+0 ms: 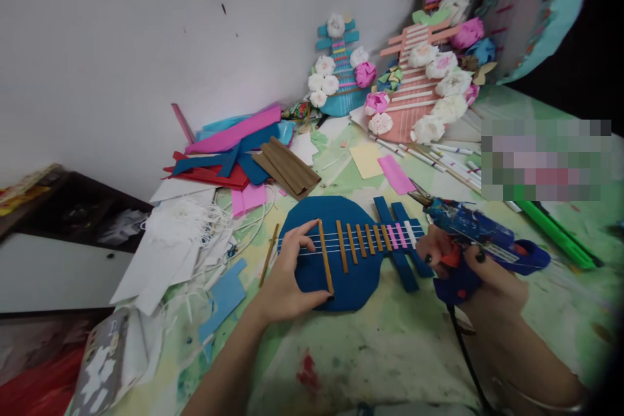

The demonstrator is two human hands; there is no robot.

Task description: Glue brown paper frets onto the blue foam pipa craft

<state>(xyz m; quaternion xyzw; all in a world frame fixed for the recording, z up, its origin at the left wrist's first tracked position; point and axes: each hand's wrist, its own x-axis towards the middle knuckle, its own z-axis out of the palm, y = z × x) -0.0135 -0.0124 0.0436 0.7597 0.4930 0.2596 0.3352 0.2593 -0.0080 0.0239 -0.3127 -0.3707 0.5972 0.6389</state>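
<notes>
Under the left hand (283, 279) lies the blue lute (358, 286), one brown strip (325, 257) held end to end between thumb and finger. Apart from it, the right hand (497, 286) is wrapped around a glue gun (470, 226). Beyond both, a pink lute (403, 120) stands on the tabletop (380, 351).

The lute-shaped panel (361, 279) has a smooth, matt, card-like face, with ridged, matt, paper-like brown sheets (287, 166) beyond it, a paint-crusted plastic glue gun (470, 224) and glossy green plastic cutter (558, 231) to its right, and paint-stained sheeting (390, 351) beneath.
</notes>
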